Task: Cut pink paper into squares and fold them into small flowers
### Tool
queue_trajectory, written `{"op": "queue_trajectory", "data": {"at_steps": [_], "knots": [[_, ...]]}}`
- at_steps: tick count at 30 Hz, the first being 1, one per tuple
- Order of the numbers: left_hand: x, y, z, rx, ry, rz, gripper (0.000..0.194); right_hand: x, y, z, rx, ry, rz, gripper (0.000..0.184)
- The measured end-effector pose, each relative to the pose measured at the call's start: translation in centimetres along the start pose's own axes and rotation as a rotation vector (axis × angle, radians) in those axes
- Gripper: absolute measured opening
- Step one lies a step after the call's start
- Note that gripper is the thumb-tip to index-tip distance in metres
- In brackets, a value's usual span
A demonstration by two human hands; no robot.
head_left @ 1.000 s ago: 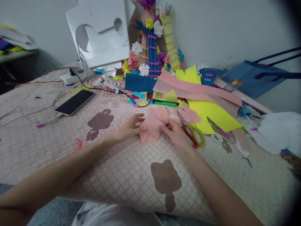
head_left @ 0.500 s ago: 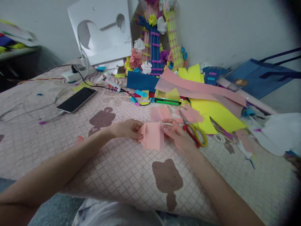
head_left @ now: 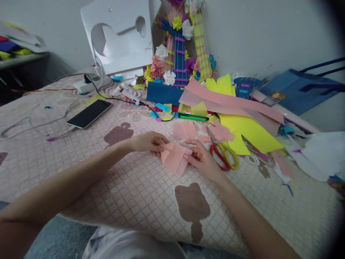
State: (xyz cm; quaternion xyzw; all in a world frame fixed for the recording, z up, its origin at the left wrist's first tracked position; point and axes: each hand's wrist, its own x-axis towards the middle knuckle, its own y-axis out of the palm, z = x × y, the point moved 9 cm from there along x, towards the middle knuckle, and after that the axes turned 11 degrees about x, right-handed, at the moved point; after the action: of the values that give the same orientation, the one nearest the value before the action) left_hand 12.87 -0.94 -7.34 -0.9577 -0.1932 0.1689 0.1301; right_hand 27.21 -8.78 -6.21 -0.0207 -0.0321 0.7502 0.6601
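Both hands hold a small piece of pink crepe paper (head_left: 174, 157) above the patterned tablecloth (head_left: 140, 194). My left hand (head_left: 152, 142) pinches its left edge between thumb and fingers. On the other side, my right hand (head_left: 201, 156) grips the right edge, its thumb on the front. The paper is tilted, with a fold or overlapping layer across it. Just beyond lie more pink paper pieces (head_left: 184, 130). Scissors (head_left: 222, 154) with red and yellow handles rest to the right of my right hand, blades pointing away from me.
A phone (head_left: 89, 114) on a cable lies at left, near a glue gun (head_left: 129, 94) and power strip (head_left: 91, 84). Behind are a green cutter (head_left: 193, 117), yellow paper (head_left: 250, 133), long pink strips (head_left: 237, 102) and paper-decorated guitar shapes (head_left: 180, 57). A blue bag (head_left: 296, 90) stands right.
The pink paper has turned from roughly upright to tilted, and its right edge is bent over more. My hands stay on its two sides; the view has shifted slightly.
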Motion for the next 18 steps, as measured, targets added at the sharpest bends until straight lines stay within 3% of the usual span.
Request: {"op": "queue_trajectory", "data": {"at_steps": [3, 8, 15, 18], "knots": [[1.0, -0.8, -0.7, 0.135, -0.005, 0.122, 0.04, -0.4, 0.2, 0.1, -0.144, -0.017, 0.052, 0.02], [3.4, -3.0, -1.4, 0.274, -0.001, 0.155, 0.045, -0.9, 0.3, 0.6, -0.244, -0.038, 0.091, 0.03], [4.3, -3.5, -1.7, 0.426, 0.075, 0.102, 0.039, -0.6, -0.9, 1.4, -0.348, -0.141, -0.144, 0.018], [4.1, -3.7, -2.2, 0.48, 0.118, 0.037, 0.037, -0.5, -0.7, 1.5, -0.368, -0.169, -0.164, 0.01]]}}
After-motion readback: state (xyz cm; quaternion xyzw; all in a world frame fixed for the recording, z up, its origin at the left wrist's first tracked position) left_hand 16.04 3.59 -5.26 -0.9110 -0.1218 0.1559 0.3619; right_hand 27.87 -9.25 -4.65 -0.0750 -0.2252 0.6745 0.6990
